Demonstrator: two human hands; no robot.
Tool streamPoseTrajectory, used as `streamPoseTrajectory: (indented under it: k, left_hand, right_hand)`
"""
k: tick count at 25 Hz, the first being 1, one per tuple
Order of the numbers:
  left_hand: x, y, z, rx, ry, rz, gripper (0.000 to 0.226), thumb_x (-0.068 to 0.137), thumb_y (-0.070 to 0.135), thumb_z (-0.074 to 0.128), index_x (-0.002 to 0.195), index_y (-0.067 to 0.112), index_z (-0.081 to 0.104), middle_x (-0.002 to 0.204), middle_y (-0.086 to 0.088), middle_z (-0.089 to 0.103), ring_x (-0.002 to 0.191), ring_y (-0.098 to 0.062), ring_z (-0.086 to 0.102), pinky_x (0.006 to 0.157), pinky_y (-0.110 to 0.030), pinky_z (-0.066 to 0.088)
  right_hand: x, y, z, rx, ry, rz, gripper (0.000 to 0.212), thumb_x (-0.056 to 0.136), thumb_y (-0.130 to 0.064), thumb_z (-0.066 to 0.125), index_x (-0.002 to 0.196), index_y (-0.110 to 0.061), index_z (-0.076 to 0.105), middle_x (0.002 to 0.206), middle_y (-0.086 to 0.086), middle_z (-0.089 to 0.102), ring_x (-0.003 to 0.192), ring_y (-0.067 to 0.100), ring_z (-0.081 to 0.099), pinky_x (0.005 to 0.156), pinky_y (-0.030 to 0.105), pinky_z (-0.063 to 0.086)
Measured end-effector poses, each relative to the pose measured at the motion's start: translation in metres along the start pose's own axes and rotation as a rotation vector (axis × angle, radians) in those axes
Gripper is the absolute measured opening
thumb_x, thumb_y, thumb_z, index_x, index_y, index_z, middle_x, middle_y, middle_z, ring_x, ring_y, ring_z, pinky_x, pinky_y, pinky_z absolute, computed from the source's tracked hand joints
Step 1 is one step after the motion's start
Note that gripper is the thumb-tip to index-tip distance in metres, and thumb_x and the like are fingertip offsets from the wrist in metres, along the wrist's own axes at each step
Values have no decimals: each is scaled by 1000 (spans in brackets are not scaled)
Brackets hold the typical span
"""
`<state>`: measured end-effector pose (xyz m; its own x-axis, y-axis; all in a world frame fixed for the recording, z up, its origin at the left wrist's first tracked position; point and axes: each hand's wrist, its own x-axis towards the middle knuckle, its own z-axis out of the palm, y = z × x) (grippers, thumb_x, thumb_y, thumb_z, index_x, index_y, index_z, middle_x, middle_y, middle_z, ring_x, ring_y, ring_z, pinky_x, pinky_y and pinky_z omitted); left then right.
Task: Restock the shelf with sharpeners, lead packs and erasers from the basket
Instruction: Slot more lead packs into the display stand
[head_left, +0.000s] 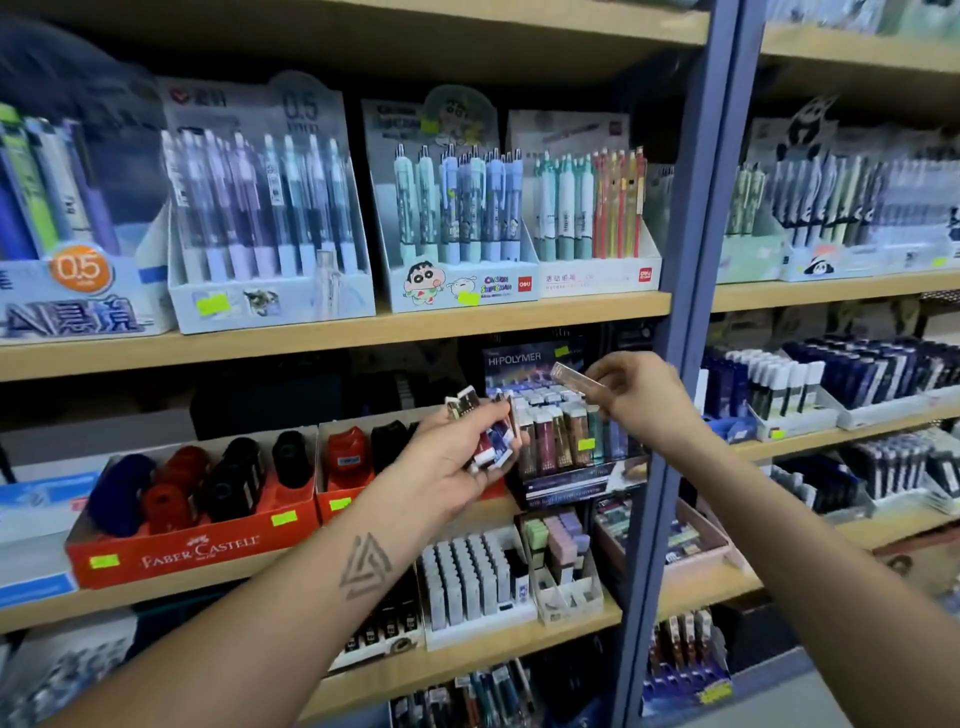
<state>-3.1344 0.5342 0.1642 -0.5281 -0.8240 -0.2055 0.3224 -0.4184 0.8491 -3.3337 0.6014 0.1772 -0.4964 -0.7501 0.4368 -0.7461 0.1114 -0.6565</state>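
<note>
My right fingers are pinching one slim clear lead pack by its end, thumb and forefinger closed on it, so the long body sticks out to the left, tilted, above the Hi-Polymer display box. I hold it by the tip so the free end can drop into a slot without my knuckles knocking the packs already standing there. My right hand hovers just over those upright rows, not touching them as far as I can tell.

My left hand is palm up, fingers curled round a small bundle of packs, red, blue and white ends fanned out. It's my reserve, kept close beside the display so the right hand only has a short reach for the next one. It sits in front of the red Faber-Castell tray of sharpeners, which looks well filled already.

I'd say I'm in the lead-pack part of the restock, with a handful left to place. Next call: straighten the pack upright and find a gap among the rows; they stand tight, so a careless push could topple neighbours. The basket isn't in sight from here, and neither can I spot which erasers are mine to add
</note>
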Motion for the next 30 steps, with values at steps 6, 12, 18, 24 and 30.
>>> streamPoseTrajectory:
  k: [6, 12, 18, 24, 30]
  left_hand:
    - [26, 31, 1, 34, 104, 85, 33, 87, 1, 72, 114, 2, 54, 111, -29, 68, 57, -28, 70, 44, -28, 53]
    - [37, 29, 2, 127, 139, 120, 27, 87, 0, 71, 105, 7, 53, 98, -24, 72, 65, -29, 70, 48, -31, 55]
    - [45, 30, 4, 167, 148, 160, 26, 87, -1, 70, 102, 9, 52, 96, -22, 71, 68, -31, 71, 58, -37, 61]
    - [46, 28, -5, 195, 139, 154, 28, 86, -1, 72, 104, 11, 54, 101, -23, 71, 72, -34, 71, 54, -35, 58]
    - [40, 22, -5, 200, 93, 179, 25, 88, -3, 70, 104, 7, 54, 102, -26, 69, 69, -36, 69, 51, -33, 56]
  right_hand:
    - [49, -2, 17, -19, -118, -59, 14, 92, -9, 70, 105, -14, 74, 91, 1, 71, 80, 15, 67, 55, 15, 46]
    - [62, -3, 15, 200, -215, 13, 11, 85, -2, 74, 88, -12, 76, 83, 7, 77, 67, 9, 70, 56, 21, 54]
    - [69, -10, 30, 24, -344, -94, 11, 83, 0, 76, 84, -10, 72, 86, 9, 75, 86, 25, 73, 82, 36, 61]
    - [71, -20, 30, -87, -365, -189, 13, 84, -11, 78, 82, -23, 74, 82, -6, 75, 80, 10, 70, 76, 25, 57]
    - [65, -21, 33, -156, -432, -237, 13, 93, -9, 68, 95, -19, 76, 89, -5, 75, 70, -3, 65, 73, 23, 58]
